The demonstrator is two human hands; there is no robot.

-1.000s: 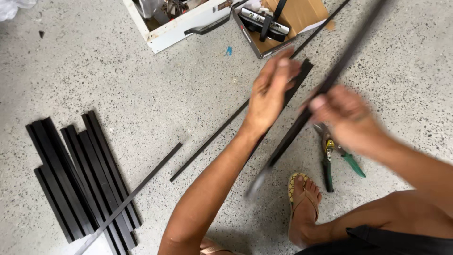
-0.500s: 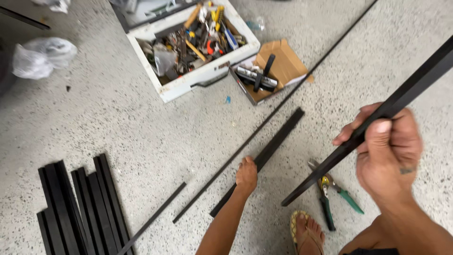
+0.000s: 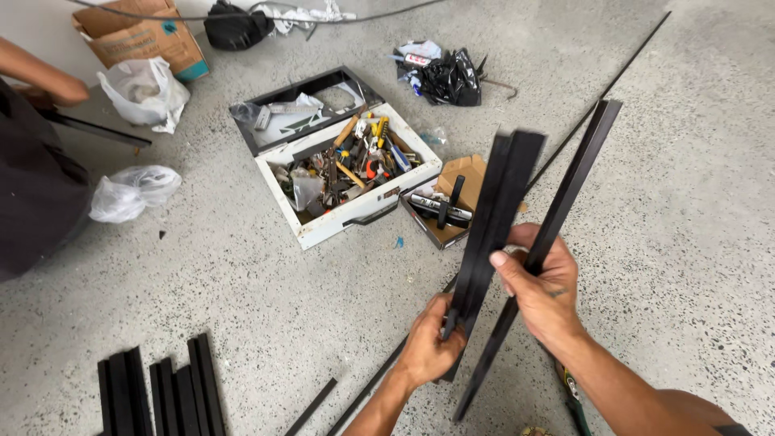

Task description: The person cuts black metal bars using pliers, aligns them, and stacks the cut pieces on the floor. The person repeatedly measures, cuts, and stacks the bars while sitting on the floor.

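My left hand [image 3: 432, 347] grips the lower end of a wide black metal channel piece [image 3: 496, 218], held up off the floor and leaning to the upper right. My right hand [image 3: 539, 287] is closed around a longer, thinner black metal strip [image 3: 569, 194] just to the right of it, and its thumb presses on the wide piece. Both pieces run almost side by side in front of me. A long thin black rod [image 3: 601, 93] lies on the speckled concrete floor behind them.
An open white toolbox [image 3: 323, 230] full of hand tools sits ahead, with a small cardboard box [image 3: 464, 173] beside it. Several black strips [image 3: 157, 391] lie stacked at lower left. Another person's dark clothing and arm [image 3: 32, 161] is at left, near plastic bags and a carton.
My left hand has lifted the wide black piece off the floor and brought it up beside the strip in my right hand. The view has tilted up toward the toolbox.
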